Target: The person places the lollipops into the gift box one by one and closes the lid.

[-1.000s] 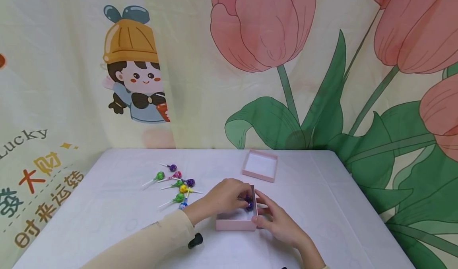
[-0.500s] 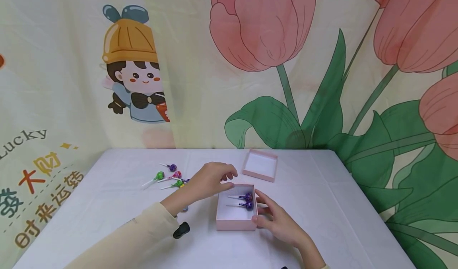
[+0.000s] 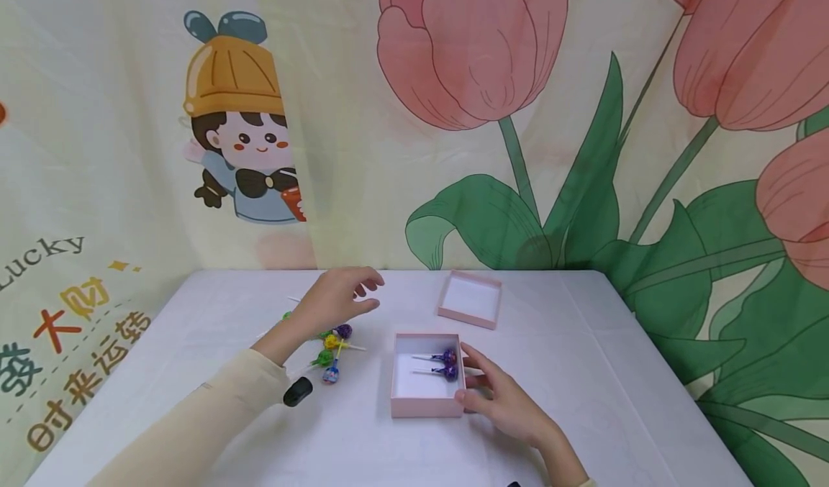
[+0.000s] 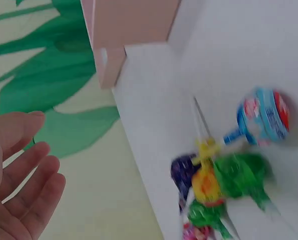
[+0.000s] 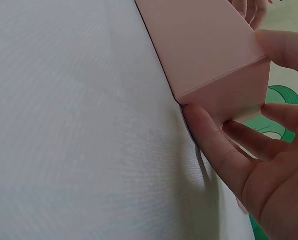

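Observation:
A pink box [image 3: 426,407] stands without its lid on the white table. Two purple-wrapped lollipops [image 3: 449,373] lie inside it side by side, sticks toward the left. My right hand [image 3: 508,401] holds the box along its right side, thumb at the near corner; in the right wrist view, fingertips [image 5: 201,122] press on its end. My left hand [image 3: 333,300] holds nothing, its fingers loosely bent, above the back of a lollipop pile. Showing there are a blue lollipop [image 3: 331,374], a green lollipop [image 3: 324,358], a yellow lollipop [image 3: 333,341] and a purple lollipop [image 3: 343,331]; others are partly hidden by the hand.
The pink box lid [image 3: 470,300] lies with its white inside up, behind the box. A printed cloth [image 3: 350,185] with tulips hangs along the table's back edge. A black device [image 3: 298,392] sits at my left cuff.
My left hand has let go of a purple lollipop in the box, lifted out and moved left and back over the pile. My right hand has stayed at the box.

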A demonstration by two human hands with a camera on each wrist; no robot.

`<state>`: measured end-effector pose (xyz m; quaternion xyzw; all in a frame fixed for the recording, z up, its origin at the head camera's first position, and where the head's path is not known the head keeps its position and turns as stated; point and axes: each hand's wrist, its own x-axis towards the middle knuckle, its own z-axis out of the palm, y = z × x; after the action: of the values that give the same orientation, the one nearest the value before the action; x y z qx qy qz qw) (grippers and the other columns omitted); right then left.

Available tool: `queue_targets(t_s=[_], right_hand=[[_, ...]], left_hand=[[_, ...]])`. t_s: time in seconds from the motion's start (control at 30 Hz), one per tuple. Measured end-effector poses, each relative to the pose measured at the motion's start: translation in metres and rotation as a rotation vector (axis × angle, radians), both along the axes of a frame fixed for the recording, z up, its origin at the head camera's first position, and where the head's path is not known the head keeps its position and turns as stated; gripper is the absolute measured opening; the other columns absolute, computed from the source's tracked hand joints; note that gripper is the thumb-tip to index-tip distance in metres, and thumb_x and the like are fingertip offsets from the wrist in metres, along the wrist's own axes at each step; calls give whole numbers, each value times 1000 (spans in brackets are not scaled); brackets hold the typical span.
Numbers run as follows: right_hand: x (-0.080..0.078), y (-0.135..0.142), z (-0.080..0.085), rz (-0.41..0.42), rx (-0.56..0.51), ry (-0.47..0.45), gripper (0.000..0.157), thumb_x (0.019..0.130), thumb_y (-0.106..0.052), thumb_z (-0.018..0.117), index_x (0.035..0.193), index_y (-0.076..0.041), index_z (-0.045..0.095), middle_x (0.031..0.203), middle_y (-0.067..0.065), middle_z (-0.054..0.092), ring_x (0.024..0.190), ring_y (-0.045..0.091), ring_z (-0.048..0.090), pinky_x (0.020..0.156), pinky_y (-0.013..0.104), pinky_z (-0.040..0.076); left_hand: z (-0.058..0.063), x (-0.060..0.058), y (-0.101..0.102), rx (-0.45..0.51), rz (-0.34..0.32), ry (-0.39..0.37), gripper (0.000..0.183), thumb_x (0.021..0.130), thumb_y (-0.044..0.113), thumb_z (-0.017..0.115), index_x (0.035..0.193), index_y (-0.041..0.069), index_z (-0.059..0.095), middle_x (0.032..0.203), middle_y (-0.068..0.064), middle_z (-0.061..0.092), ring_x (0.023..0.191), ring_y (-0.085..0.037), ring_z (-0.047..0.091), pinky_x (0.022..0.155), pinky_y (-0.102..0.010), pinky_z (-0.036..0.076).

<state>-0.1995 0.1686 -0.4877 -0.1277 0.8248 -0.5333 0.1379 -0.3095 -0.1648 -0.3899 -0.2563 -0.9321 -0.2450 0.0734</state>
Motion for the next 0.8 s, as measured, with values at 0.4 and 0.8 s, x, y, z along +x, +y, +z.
queue_targets(t_s=[0.4, 0.8], right_hand=[[0, 0, 1, 3, -13, -3, 83, 100, -38, 74, 169, -29, 28, 163, 19, 41, 135, 37, 56, 100, 49, 59], [1, 0, 2, 5, -5, 10, 83, 100, -39, 74, 169, -28, 28, 163, 19, 42, 134, 35, 58, 102, 51, 57]], left_hand=[[-13, -28, -58, -4, 138, -83, 38, 94, 18, 83, 129, 12, 70, 122, -10, 73, 109, -31, 69, 93, -49, 60], [-41, -50, -94, -97, 180, -173, 41, 93, 14, 83, 131, 8, 69, 127, -18, 70, 118, -39, 65, 99, -57, 56]])
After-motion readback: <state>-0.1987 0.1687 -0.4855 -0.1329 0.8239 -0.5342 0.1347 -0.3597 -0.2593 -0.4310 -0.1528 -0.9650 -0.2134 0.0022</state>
